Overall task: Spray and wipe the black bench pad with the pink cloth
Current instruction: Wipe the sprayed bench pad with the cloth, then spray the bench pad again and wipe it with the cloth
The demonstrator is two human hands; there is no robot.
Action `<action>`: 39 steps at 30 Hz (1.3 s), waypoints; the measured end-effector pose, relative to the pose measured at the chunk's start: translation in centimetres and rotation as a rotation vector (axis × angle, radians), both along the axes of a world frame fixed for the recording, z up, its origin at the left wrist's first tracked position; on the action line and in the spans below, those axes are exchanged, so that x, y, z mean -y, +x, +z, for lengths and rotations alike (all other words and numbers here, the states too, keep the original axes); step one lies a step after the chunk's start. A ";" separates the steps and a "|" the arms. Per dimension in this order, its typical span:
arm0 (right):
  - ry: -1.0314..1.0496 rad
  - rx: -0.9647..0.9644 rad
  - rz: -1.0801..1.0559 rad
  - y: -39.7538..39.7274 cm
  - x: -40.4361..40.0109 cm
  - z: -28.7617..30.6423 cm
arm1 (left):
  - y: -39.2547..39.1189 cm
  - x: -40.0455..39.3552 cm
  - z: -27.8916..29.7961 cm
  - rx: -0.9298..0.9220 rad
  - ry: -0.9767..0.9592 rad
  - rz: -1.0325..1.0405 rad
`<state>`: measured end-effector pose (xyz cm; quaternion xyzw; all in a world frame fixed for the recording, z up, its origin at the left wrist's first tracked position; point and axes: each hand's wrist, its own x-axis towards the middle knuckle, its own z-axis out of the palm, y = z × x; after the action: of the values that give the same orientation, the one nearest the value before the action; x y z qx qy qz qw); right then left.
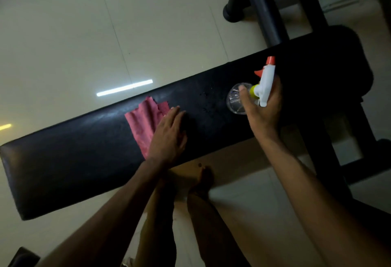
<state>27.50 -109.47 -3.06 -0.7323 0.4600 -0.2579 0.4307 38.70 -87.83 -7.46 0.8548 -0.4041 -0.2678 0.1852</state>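
No legible text, label, brand, number or sign is found. The spray bottle (251, 88) carries no readable marking, and the bench pad (84, 150) shows no readable lettering either.

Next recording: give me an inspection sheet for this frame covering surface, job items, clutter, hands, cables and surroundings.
Surface: black bench pad, with droplets between the hands.
Job items: pink cloth flat on the pad; clear spray bottle with white and orange head, above the pad.
Clutter: nothing seen.
Hands: left hand flat with straight fingers, pressing the cloth's edge; right hand grips the bottle's neck.
Cables: nothing seen.
Surroundings: pale tiled floor with light reflections, black bench frame, the person's bare legs below.
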 end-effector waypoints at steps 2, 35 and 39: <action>-0.088 -0.008 -0.024 0.8 1.4 0.1 | 0.1 1.0 -0.4 -0.019 0.034 0.003; 0.548 -0.343 0.278 -4.8 -5.9 -1.6 | 2.5 3.5 -2.9 -0.073 0.221 -0.037; 0.519 -0.354 0.324 -7.3 -4.8 -2.1 | 1.4 4.4 -2.9 -0.004 0.257 -0.019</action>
<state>20.22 -104.63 -5.13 -0.6953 0.4555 0.0701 0.5515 40.12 -92.26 -10.32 0.8671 -0.3741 -0.3207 0.0726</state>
